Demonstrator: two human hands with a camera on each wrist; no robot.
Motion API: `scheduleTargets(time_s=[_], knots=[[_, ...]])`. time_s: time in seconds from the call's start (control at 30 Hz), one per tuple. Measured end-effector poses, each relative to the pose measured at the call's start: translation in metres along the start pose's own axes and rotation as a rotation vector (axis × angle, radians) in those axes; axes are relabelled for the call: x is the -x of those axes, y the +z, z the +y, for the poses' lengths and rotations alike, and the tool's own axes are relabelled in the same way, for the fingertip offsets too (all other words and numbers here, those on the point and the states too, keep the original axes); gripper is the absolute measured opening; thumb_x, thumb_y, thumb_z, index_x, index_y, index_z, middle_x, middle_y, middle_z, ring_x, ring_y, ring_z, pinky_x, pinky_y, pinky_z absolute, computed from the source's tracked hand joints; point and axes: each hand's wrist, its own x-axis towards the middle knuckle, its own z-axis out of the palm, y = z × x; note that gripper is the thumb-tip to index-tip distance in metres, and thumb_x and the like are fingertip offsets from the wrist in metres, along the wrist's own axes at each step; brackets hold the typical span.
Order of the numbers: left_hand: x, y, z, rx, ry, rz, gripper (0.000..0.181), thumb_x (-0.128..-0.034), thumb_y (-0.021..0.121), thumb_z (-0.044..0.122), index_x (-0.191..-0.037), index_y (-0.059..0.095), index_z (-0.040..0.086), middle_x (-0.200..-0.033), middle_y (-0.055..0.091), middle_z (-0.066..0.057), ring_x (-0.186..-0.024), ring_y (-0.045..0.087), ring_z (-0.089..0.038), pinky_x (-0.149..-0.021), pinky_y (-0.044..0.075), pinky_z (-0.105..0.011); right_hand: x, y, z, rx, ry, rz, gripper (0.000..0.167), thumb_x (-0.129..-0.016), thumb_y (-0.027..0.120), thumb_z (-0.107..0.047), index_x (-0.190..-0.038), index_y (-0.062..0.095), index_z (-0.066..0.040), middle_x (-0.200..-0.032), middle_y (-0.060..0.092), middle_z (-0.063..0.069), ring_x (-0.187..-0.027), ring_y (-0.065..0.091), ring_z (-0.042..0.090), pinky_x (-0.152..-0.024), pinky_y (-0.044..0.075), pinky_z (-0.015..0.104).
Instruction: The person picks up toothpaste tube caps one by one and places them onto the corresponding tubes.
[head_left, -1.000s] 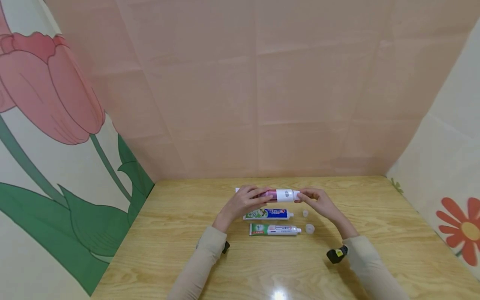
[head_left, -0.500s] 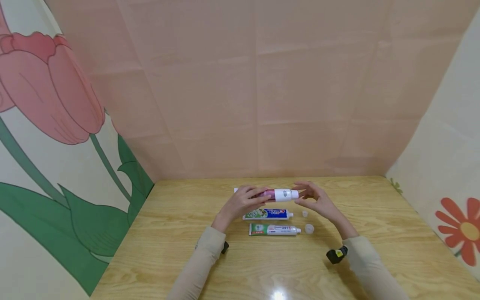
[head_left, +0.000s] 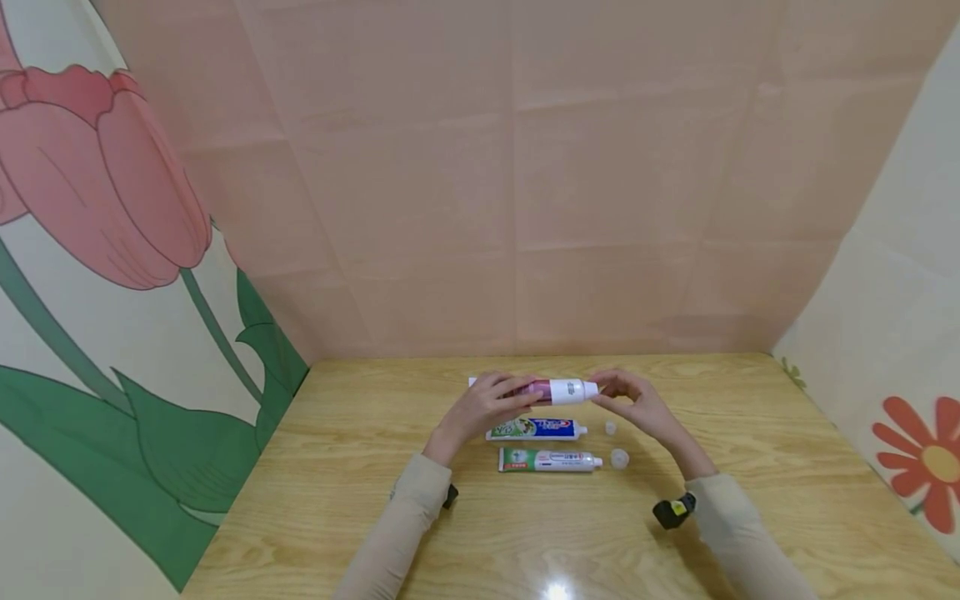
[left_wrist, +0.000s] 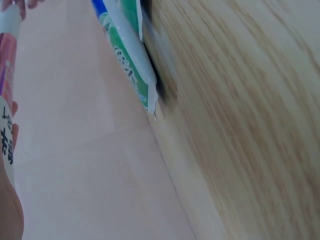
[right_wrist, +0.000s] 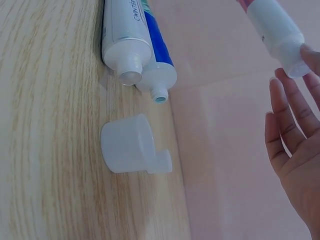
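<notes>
A pink and white toothpaste tube (head_left: 566,392) is held level above the table, its capped end to the right. My left hand (head_left: 486,406) grips the tube's body from above, fingers wrapped over it. At the other end, my right hand (head_left: 639,407) pinches the white cap (right_wrist: 294,64) between thumb and fingertips; the remaining fingers are spread in the right wrist view. Below lie a blue and green toothpaste tube (head_left: 536,429) and a green and white toothpaste tube (head_left: 551,460), both uncapped. Their nozzles point right.
A small cap (head_left: 611,427) and a larger translucent cap (head_left: 619,458) stand right of the two lying tubes on the wooden table (head_left: 525,533). A pink cloth wall (head_left: 517,208) rises behind the table. Printed flower panels flank both sides.
My right fingers loosened and spread off the cap half a second ago, and now they have closed on it again. The left hand and the tube have hardly moved.
</notes>
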Motion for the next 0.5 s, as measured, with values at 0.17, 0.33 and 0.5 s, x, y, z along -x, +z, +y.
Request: scheduleTargets(time_s=[0.17,0.33,0.5], knots=[[0.0005,0.0033,-0.0001,0.014,0.016,0.018,0.047,-0.0822,0.07,0.033,-0.127,0.056,0.031,-0.133,0.052,0.007,-0.107,0.054,-0.012,-0.094,0.046,-0.026,0.0002,0.0005,-0.0015,0.004,0.023,0.006,0.023,-0.089,0.062,-0.009,-0.111,0.06,-0.002,-0.095,0.063,0.011,-0.08,0.059,0.022,-0.068,0.051,0.024],[0.0009,0.0054,0.0003,0.039,0.023,0.031,0.053,-0.0766,0.075,0.03,-0.126,0.057,0.03,-0.134,0.052,0.006,-0.109,0.053,-0.014,-0.094,0.045,-0.026,0.0008,0.0015,-0.0023,-0.009,0.068,0.012,0.021,-0.09,0.06,-0.013,-0.108,0.062,-0.002,-0.093,0.065,0.012,-0.081,0.061,0.035,-0.067,0.053,0.027],[0.0006,0.0057,0.0005,0.035,0.028,0.032,0.053,-0.0765,0.076,0.03,-0.126,0.057,0.03,-0.133,0.052,0.006,-0.109,0.053,-0.014,-0.094,0.045,-0.025,0.0007,0.0016,-0.0011,0.02,0.098,0.018,0.019,-0.092,0.058,-0.017,-0.104,0.064,-0.004,-0.089,0.067,0.013,-0.079,0.063,0.031,-0.067,0.052,0.026]])
